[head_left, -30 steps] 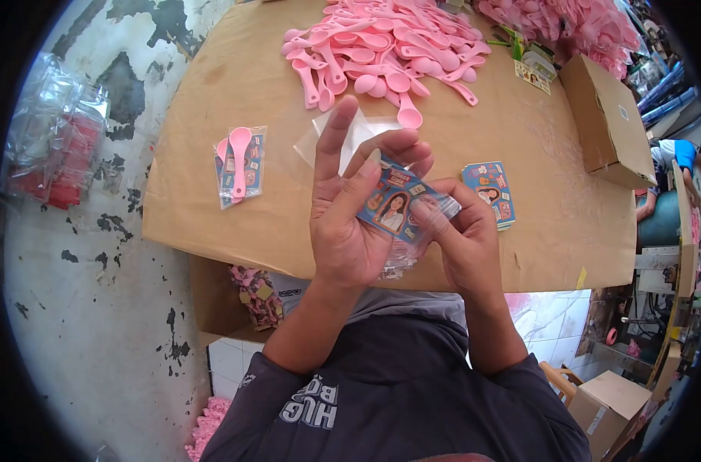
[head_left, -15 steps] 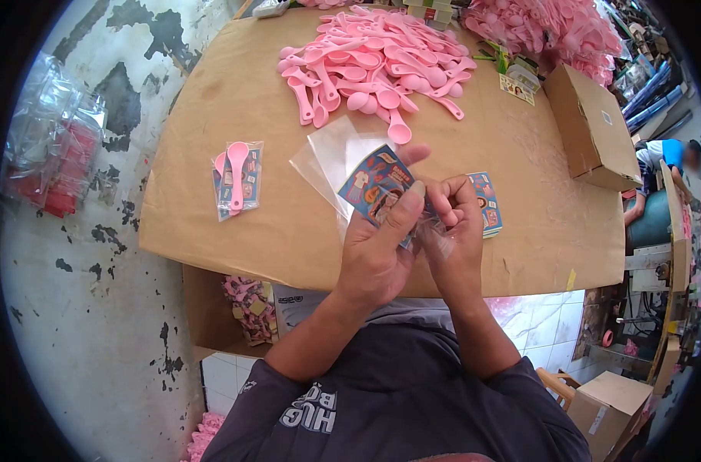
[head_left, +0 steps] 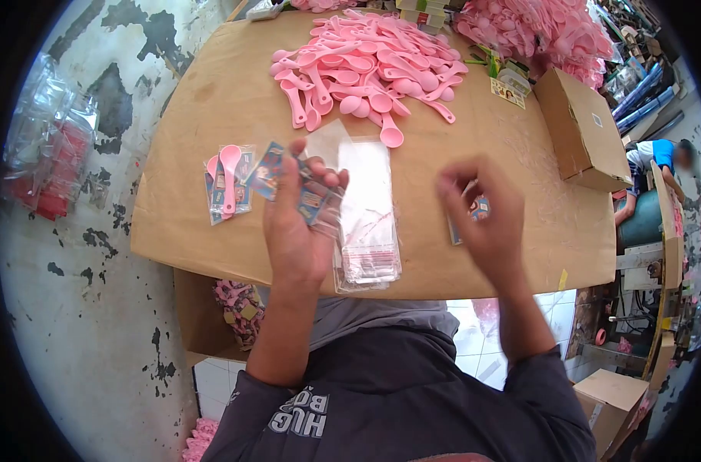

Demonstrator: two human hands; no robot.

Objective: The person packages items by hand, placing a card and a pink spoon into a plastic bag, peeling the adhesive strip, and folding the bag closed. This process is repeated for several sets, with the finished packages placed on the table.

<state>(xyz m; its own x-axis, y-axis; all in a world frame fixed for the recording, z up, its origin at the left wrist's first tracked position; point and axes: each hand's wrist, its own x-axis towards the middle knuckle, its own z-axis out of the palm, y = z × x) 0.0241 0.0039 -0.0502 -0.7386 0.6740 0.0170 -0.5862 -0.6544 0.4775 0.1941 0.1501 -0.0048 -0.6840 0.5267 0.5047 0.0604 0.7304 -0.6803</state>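
A broad brown-covered worktop (head_left: 566, 231) carries a heap of glossy pink plastic spoons (head_left: 370, 69) along its far side. Nearer the person, a long stack of clear flat plastic bags (head_left: 370, 208) lies between the left hand (head_left: 297, 239) and the right hand (head_left: 493, 223), its long axis pointing away from the body, closer to the left. The left fingers curl round a blue printed card in clear plastic (head_left: 310, 202). The right fingers bend, too blurred to tell whether they meet; a stack of blue printed cards (head_left: 455, 231) lies directly behind them, mostly hidden, its long axis unclear.
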